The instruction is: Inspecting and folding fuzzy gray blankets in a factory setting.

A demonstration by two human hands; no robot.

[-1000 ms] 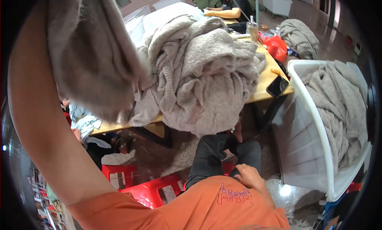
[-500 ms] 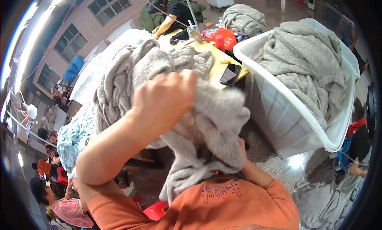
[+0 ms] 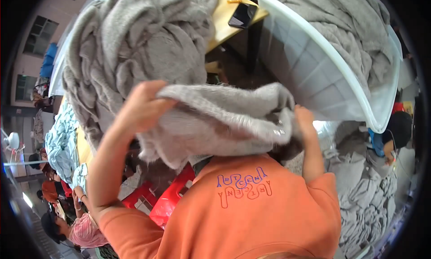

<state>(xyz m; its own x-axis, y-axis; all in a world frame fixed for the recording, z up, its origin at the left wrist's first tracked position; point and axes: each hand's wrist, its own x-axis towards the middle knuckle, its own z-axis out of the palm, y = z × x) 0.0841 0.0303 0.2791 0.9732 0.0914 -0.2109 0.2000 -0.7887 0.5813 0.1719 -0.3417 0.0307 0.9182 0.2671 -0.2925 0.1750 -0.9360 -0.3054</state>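
Observation:
A fuzzy grey knitted garment (image 3: 215,124) is stretched between my two hands in front of my chest. My left hand (image 3: 150,104) grips its upper left edge, fingers closed on the cloth. At the opposite end, my right hand (image 3: 304,120) holds the side edge, its fingers partly hidden by the fabric. An opening of the garment faces up, with a fold running across it. Just beyond my left hand lies a large heap of the same grey knitwear (image 3: 157,43) on the table. Whether the garment is a sweater cannot be made out.
A white plastic tub (image 3: 314,48) full of grey knitwear stands to the right. A black phone (image 3: 243,15) lies on the yellow tabletop (image 3: 222,30). Light blue garments (image 3: 63,142) are piled at left, near a person in pink (image 3: 87,232). More grey garments (image 3: 363,200) lie at lower right.
My view has tilted down. My left hand has moved left and lower, away from the bunched garment's top, and the garment is now spread sideways between both hands. My right hand is more exposed.

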